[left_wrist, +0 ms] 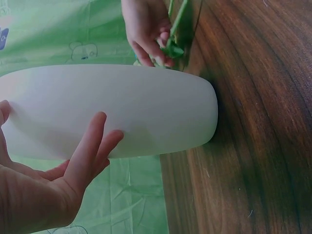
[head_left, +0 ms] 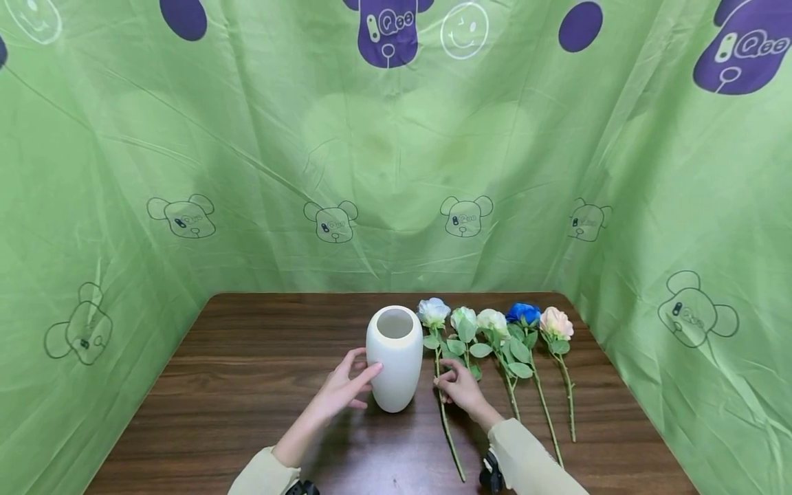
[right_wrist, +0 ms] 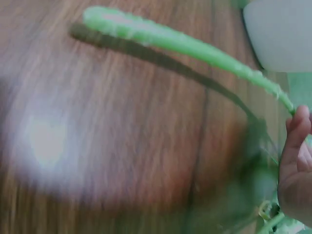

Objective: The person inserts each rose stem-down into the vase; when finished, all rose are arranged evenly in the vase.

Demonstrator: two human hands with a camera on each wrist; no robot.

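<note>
green cloth (head_left: 396, 265) hung behind and around a brown table (head_left: 247, 385). on it, a white vase (head_left: 396, 378) stood upright. at its left side, the left hand (head_left: 343, 388) touched it, fingers spread and fairly straight. just right of the vase, the right hand (head_left: 460, 388) pinched the stem (head_left: 450, 440) of a pale rose (head_left: 433, 311), bloom toward the far edge. four other roses (head_left: 522, 313) lay farther right.
</note>
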